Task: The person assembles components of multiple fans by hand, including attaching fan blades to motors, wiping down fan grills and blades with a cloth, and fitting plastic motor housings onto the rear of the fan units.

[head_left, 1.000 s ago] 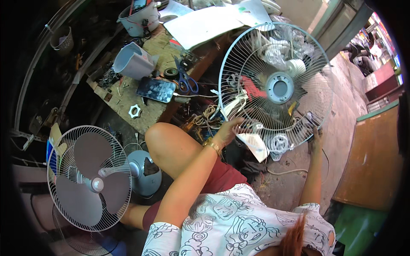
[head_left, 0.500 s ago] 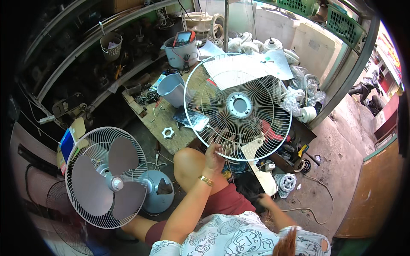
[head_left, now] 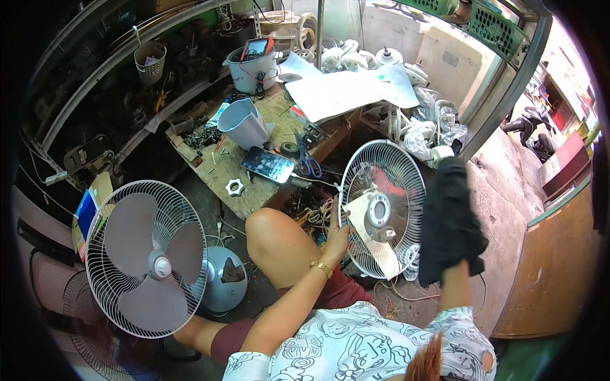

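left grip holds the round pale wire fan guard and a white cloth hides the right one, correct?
The limp cloth is black, not white, as the head view shows; the left grip does hold the round pale wire fan guard.

Black, solid black, that's the cloth (head_left: 451, 222)! Then comes a white shirt (head_left: 368, 346) scrawled all over with black line drawings, deep maroon on the shorts (head_left: 343, 279), and a flash of gold from the wristband (head_left: 322, 269). The guard (head_left: 379, 210) shows whitish wires around a blue-grey centre. Over to the pale-wired fan (head_left: 130, 225): dusky grey-brown blades (head_left: 152, 310), white hub cap (head_left: 162, 267), blue-grey base (head_left: 222, 296). Look at the bench (head_left: 254, 198), tan wood, with blue-handled scissors (head_left: 306, 156), a white knob (head_left: 234, 181), a pale blue-grey pitcher (head_left: 241, 130). Green lattice on the basket (head_left: 495, 32), plain brown on the panel (head_left: 553, 267)!
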The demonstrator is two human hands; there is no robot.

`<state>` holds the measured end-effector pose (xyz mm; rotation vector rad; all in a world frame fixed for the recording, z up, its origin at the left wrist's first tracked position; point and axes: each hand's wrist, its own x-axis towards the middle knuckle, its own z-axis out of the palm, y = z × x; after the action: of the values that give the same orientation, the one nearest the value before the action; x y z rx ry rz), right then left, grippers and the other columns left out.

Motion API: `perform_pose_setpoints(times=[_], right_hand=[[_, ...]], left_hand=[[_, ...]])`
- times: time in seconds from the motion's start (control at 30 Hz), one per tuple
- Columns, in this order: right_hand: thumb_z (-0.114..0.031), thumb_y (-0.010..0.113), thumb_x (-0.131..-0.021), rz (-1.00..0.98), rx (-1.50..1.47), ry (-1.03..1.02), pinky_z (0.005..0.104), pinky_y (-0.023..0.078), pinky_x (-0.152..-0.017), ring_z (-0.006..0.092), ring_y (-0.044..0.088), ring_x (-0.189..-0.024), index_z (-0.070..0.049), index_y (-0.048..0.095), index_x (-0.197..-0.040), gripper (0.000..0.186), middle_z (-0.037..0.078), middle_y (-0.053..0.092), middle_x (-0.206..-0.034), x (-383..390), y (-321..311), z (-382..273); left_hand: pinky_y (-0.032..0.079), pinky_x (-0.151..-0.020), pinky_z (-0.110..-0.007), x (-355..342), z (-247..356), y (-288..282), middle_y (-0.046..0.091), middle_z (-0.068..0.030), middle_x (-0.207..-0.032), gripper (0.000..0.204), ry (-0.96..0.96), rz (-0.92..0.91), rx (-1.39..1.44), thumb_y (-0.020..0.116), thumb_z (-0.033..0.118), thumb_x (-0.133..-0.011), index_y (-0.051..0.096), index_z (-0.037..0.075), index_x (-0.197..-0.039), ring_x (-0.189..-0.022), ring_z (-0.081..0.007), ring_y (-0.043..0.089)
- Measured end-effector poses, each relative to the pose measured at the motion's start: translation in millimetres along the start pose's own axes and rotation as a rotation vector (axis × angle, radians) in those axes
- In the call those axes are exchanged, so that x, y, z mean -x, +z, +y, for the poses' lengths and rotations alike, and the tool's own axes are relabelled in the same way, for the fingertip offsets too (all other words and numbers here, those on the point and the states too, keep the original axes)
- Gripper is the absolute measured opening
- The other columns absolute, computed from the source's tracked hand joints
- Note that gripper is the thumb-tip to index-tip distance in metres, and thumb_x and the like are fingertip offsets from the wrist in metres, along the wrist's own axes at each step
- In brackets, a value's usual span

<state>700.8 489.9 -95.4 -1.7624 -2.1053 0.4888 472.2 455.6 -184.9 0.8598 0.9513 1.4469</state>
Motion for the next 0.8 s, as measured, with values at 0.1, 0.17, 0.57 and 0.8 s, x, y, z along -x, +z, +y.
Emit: perform_pose_setpoints(times=[0.1, 0.17, 0.57, 0.8], right_hand=[[-0.031, 0.054, -0.089, -0.178, 0.306, -0.062, 0.0637, 0.019, -0.108, 0.0294, 0.023, -0.141, -0.004, 0.039, -0.141, 0.061, 0.016, 0.025, -0.152, -23.1, 93.2, -37.0], [-0.039, 0.052, -0.090, -0.256, 0.362, -0.037, 0.0699, 0.015, -0.107, 0.0299, 0.017, -0.146, -0.009, 0.035, -0.145, 0.065, 0.013, 0.018, -0.158, -41.8, 158.8, -28.5], [-0.014, 0.061, -0.085, 0.432, -0.162, 0.113, 0.0471, 0.046, -0.087, 0.0390, 0.057, -0.103, -0.007, 0.059, -0.124, 0.040, 0.019, 0.064, -0.109, -84.7, 198.8, 24.1], [-0.005, 0.058, -0.073, 0.320, 0.147, -0.244, 0.0473, 0.047, -0.085, 0.0376, 0.055, -0.097, -0.003, 0.066, -0.106, 0.033, 0.020, 0.058, -0.106, -77.5, 155.3, 15.8]], left_hand=[[0.048, -0.060, -0.025, 12.5, -2.1, 2.5, 0.045, -0.0111, -0.139, 0.094, -0.251, -0.065, -0.094, 0.043, -0.012, -0.074, 0.010, 0.022, -0.156, -0.083, -0.0163, 0.057], [0.049, -0.061, -0.027, 10.4, -15.7, -9.7, 0.040, -0.0102, -0.144, 0.098, -0.266, -0.046, -0.125, 0.041, -0.017, -0.071, 0.011, 0.021, -0.156, -0.084, -0.0170, 0.057], [0.050, -0.061, -0.034, -5.7, -11.7, -10.5, 0.062, -0.0212, -0.119, 0.099, -0.170, -0.149, -0.435, 0.048, -0.010, -0.073, 0.006, 0.026, -0.155, -0.073, -0.0243, 0.064], [0.051, -0.074, -0.033, 0.3, -21.0, -15.1, 0.064, -0.0179, -0.120, 0.094, 0.030, -0.064, -0.435, 0.046, -0.009, -0.073, 0.011, 0.023, -0.155, -0.087, -0.0263, 0.067]])
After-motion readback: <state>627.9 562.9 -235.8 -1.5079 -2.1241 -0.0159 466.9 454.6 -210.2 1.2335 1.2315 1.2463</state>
